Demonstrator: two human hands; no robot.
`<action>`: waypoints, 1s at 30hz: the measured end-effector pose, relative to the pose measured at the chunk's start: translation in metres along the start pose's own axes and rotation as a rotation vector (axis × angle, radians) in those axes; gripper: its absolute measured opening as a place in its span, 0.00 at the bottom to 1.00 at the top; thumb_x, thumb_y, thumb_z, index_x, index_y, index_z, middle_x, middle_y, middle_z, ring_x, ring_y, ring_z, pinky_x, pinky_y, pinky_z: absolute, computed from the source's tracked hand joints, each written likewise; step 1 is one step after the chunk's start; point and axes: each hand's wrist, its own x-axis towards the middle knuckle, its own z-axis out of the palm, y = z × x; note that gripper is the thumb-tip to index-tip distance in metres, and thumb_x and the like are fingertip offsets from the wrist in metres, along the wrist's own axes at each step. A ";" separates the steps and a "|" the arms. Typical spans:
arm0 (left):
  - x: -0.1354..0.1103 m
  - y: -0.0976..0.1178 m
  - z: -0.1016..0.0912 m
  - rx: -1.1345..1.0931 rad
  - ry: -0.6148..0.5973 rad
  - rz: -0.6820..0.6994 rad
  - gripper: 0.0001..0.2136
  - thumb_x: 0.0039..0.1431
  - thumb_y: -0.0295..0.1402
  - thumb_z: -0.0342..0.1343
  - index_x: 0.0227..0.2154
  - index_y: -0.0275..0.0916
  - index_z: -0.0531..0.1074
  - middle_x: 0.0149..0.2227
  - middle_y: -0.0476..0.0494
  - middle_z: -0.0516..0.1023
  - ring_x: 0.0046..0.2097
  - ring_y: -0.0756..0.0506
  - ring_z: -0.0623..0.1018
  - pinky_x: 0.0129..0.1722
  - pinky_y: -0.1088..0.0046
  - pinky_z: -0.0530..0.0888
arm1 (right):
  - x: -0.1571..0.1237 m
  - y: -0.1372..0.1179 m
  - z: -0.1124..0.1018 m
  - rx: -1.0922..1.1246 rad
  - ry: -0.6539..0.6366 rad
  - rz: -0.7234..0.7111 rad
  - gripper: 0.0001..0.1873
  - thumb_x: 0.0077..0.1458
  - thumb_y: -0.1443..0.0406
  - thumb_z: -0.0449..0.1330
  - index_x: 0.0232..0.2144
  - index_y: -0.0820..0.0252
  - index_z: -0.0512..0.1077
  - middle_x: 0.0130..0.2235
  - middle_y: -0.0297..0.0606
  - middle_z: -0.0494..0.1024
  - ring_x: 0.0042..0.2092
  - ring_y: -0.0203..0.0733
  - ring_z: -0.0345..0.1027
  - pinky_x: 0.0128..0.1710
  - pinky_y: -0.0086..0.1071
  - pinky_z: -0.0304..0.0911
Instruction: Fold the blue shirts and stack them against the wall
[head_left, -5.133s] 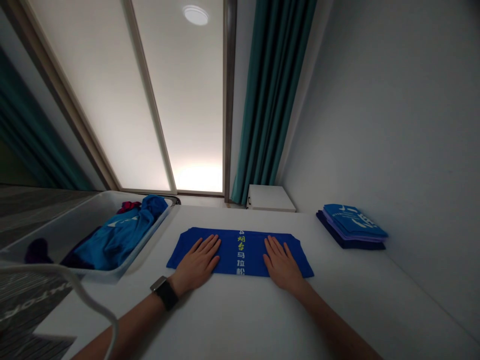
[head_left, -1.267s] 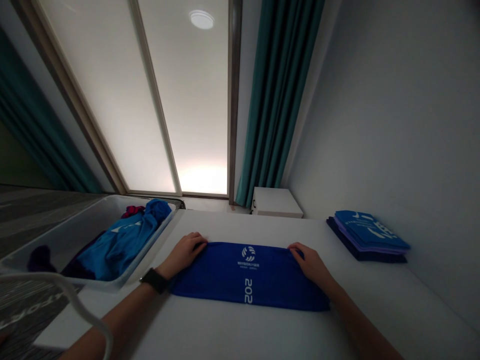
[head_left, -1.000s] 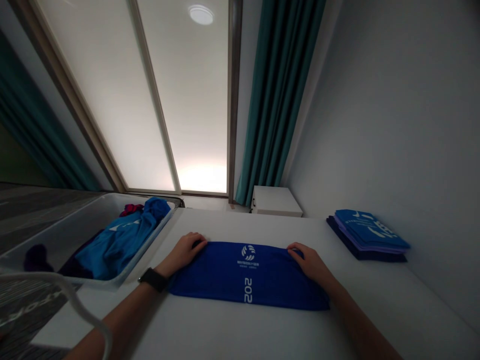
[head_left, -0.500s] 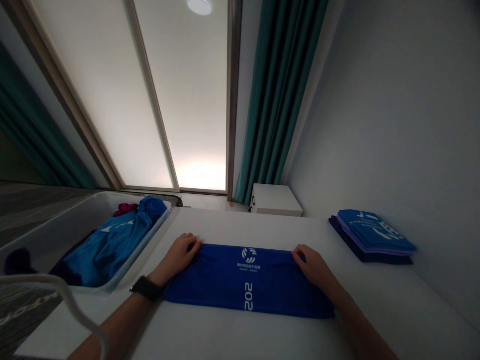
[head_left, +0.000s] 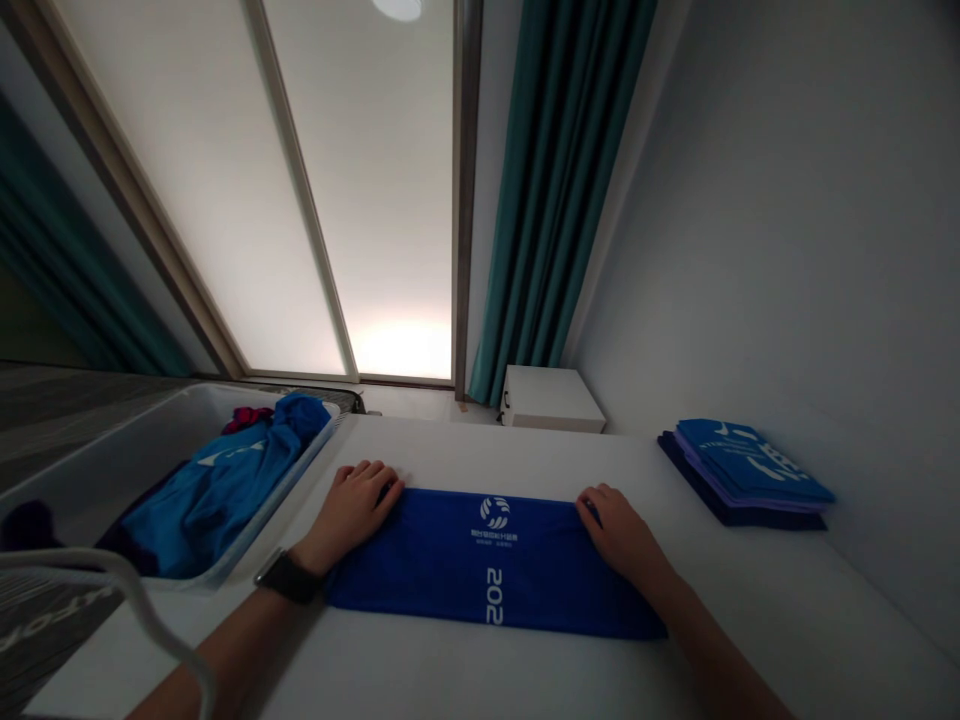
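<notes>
both hands on the blue cloth (head_left: 442,560), one at each end of its far edge. left hand (head_left: 356,510): thumb and curled fingers pinch the far left corner, knuckles up. right hand (head_left: 619,530): same kind of pinch at the far right corner. exact fingertip contact is partly hidden on both sides.

cloth is folded into a wide flat strip, sits between the two grips and runs back from them toward the person, lying on the white table (head_left: 480,455). print faces up: round white logo about midway between the hands, small lettering just below, "202" sideways nearer the person.

dark watch (head_left: 289,577) on the left wrist, just behind the left grip.

left of the left grip: translucent bin (head_left: 161,430) with a crumpled bright blue garment (head_left: 217,490), a small red piece (head_left: 247,417) at its far end and a dark purple piece (head_left: 26,525) at the near left. pale cable (head_left: 154,618) curves left of the left forearm.

right of the right grip, well apart: folded stack (head_left: 750,470), blue on top, lilac under, navy at the bottom.

beyond the grips, past the table: white cabinet (head_left: 551,395), teal curtain (head_left: 562,200) behind it.
</notes>
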 end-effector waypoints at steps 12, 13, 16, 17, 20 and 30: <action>0.043 0.103 0.019 -0.136 -0.087 0.368 0.11 0.67 0.38 0.47 0.42 0.41 0.72 0.41 0.43 0.74 0.45 0.42 0.72 0.46 0.63 0.65 | 0.026 -0.087 0.007 -0.081 -0.063 -0.235 0.09 0.65 0.65 0.50 0.38 0.57 0.70 0.40 0.41 0.73 0.43 0.45 0.65 0.44 0.37 0.57; 0.044 0.108 0.023 -0.139 -0.087 0.379 0.10 0.67 0.38 0.48 0.41 0.41 0.72 0.40 0.43 0.74 0.44 0.42 0.72 0.45 0.64 0.66 | 0.028 -0.089 0.009 -0.080 -0.055 -0.235 0.09 0.65 0.65 0.50 0.37 0.57 0.70 0.39 0.40 0.73 0.43 0.45 0.65 0.43 0.36 0.57; 0.045 0.110 0.035 -0.147 -0.094 0.393 0.10 0.67 0.37 0.48 0.37 0.40 0.72 0.38 0.44 0.74 0.42 0.43 0.72 0.43 0.65 0.66 | 0.030 -0.088 0.015 -0.076 -0.039 -0.235 0.09 0.65 0.65 0.50 0.35 0.57 0.69 0.38 0.39 0.73 0.42 0.44 0.65 0.42 0.35 0.57; 0.045 0.109 0.038 -0.149 -0.096 0.392 0.10 0.67 0.37 0.48 0.36 0.40 0.72 0.37 0.44 0.73 0.42 0.43 0.73 0.43 0.65 0.67 | 0.031 -0.088 0.016 -0.073 -0.042 -0.233 0.09 0.66 0.65 0.50 0.35 0.57 0.69 0.38 0.39 0.73 0.42 0.44 0.66 0.42 0.35 0.57; 0.045 0.105 0.044 -0.160 -0.081 0.374 0.10 0.67 0.36 0.48 0.36 0.40 0.72 0.37 0.44 0.73 0.42 0.43 0.73 0.43 0.66 0.67 | 0.032 -0.086 0.020 -0.042 -0.053 -0.213 0.10 0.66 0.66 0.49 0.35 0.57 0.69 0.38 0.38 0.74 0.42 0.42 0.67 0.43 0.33 0.58; 0.053 0.080 0.041 -0.112 -0.138 0.320 0.10 0.68 0.36 0.46 0.36 0.41 0.71 0.35 0.45 0.78 0.38 0.44 0.77 0.39 0.69 0.68 | 0.034 -0.069 0.011 -0.058 -0.111 -0.104 0.11 0.66 0.66 0.48 0.39 0.55 0.70 0.39 0.36 0.78 0.39 0.41 0.72 0.38 0.31 0.59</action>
